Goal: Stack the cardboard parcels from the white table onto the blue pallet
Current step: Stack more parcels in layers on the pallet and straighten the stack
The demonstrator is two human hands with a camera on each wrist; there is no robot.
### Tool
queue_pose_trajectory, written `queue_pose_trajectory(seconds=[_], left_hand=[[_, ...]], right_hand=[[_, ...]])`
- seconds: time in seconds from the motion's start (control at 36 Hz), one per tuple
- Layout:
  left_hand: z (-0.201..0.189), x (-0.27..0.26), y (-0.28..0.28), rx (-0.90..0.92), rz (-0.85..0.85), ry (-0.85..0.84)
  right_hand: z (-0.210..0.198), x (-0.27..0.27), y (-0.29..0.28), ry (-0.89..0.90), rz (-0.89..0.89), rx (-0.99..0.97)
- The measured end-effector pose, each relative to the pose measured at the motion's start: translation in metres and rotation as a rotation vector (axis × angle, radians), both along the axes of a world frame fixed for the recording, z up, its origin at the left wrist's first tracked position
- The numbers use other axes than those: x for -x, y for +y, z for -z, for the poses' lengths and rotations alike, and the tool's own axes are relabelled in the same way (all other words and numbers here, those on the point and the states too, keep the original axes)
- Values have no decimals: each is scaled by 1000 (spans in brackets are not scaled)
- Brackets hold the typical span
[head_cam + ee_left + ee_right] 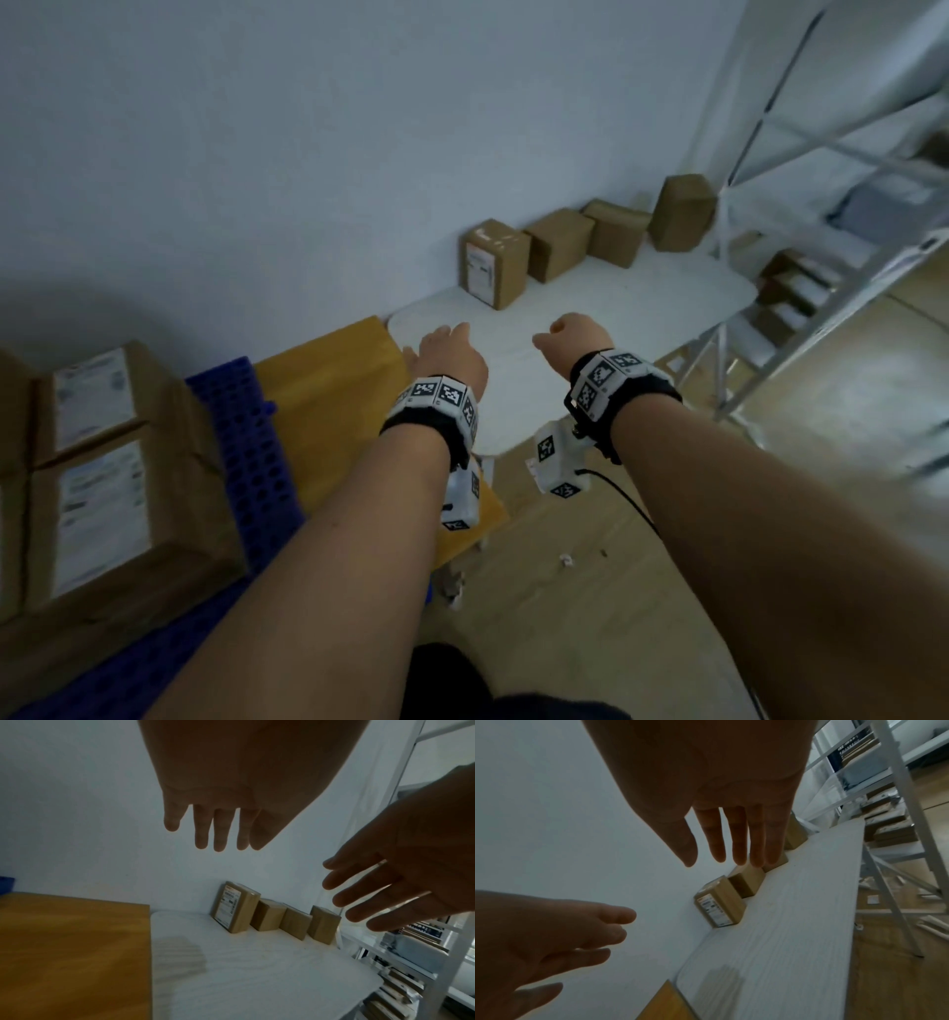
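Several brown cardboard parcels stand in a row against the wall at the back of the white table [606, 318]. The nearest one is a labelled parcel [494, 263] [235, 906] [720, 904]. Both my hands hover empty above the table's near part, short of the parcels. My left hand [448, 345] [213, 825] has straight spread fingers. My right hand [570, 334] [734, 839] also shows straight fingers in its wrist view. The blue pallet [246, 462] lies at the left with labelled parcels [97, 473] stacked on it.
A yellow-brown wooden surface [328, 406] sits between the pallet and the white table. A white metal shelf rack [832, 216] with more boxes stands right of the table. Wooden floor [616, 591] lies below my arms.
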State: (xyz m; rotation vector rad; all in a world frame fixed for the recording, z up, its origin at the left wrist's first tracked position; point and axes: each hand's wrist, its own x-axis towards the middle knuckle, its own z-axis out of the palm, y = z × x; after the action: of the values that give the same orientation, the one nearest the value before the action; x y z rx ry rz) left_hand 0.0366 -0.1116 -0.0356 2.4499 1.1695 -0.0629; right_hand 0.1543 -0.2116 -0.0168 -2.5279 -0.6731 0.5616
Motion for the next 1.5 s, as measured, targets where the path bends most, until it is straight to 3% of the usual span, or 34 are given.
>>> queue_pose_trajectory(seconds=[0.19,0.56,0.86,1.0,1.14,1.5], left_hand=[[3,-67,13,11,-29,23],[31,-169,99,44,-108,85],[50,-203,152,23,-199,73],[59,-218,166,9,-279,82],[71,-231,173,49,-348,98],[87,-241,180,84,-490,74]], right_hand=[[10,-73,7,37,13,-15],[35,-168,87,92,-1,-16],[54,-209,173,60,-191,87],[68,-223,212,75,-186,68],[86,-243,229,15,-277,105],[93,-259,243,116,-413,59]])
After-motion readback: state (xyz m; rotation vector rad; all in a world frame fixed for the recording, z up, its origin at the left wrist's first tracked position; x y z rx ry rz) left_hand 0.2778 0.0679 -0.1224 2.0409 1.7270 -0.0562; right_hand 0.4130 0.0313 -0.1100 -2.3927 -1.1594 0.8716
